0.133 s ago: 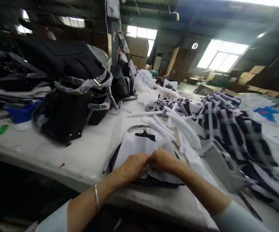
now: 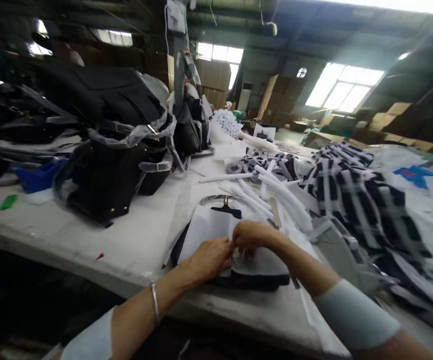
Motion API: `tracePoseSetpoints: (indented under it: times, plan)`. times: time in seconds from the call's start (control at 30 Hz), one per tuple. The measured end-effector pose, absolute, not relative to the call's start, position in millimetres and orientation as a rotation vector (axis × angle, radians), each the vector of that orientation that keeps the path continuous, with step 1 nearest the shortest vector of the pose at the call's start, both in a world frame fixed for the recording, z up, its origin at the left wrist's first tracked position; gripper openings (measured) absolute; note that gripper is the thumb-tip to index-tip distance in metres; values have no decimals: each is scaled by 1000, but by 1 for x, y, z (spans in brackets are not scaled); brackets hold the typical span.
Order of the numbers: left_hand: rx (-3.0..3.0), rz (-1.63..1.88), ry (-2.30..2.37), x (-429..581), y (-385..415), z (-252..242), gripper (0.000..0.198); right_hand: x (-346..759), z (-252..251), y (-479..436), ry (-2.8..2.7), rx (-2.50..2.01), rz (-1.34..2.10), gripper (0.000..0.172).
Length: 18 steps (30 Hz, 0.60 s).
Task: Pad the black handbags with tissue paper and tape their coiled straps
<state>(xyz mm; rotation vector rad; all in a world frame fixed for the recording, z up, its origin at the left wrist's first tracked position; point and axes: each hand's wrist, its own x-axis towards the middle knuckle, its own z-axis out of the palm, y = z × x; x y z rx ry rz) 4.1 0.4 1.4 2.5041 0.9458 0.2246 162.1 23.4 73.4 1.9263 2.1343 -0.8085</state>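
Note:
A black handbag (image 2: 254,282) lies on the table in front of me, mostly covered by white paper (image 2: 202,227). At its far end a black tab (image 2: 226,212) with a gold-coloured metal fitting and a looped handle stick out past the paper. My left hand (image 2: 212,258) rests low on the paper, its fingers closed together at the middle of the bag. Touching it from the other side, my right hand (image 2: 253,236) has curled, pinching fingers at the paper. My fingers hide the exact spot they grip.
Stacked black bags (image 2: 102,170) with plastic-wrapped handles stand on the left, near a blue holder (image 2: 38,176) and a green object (image 2: 8,202). White strips (image 2: 282,192) lie behind the bag. Black-and-white pieces (image 2: 362,195) are heaped right. The table's front edge (image 2: 126,289) is close.
My right hand has lifted slightly and its elbow has swung outward. The paper on the bag's right half lies flatter, and more of the bag's dark near edge shows.

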Motion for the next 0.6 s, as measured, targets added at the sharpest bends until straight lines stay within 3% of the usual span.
tracePoseSetpoints:
  times: [0.2,0.33,0.6]
  plan:
    - [2510,233,1009,4,1,2,7,145,44,50,2359,2428,-817,31]
    - [2509,235,1070,-4,1,6,5,151,3,31,2583,2612,-629,26]
    - [2706,35,982,0,4,11,19,163,-30,13,2858,2471,-327,21]
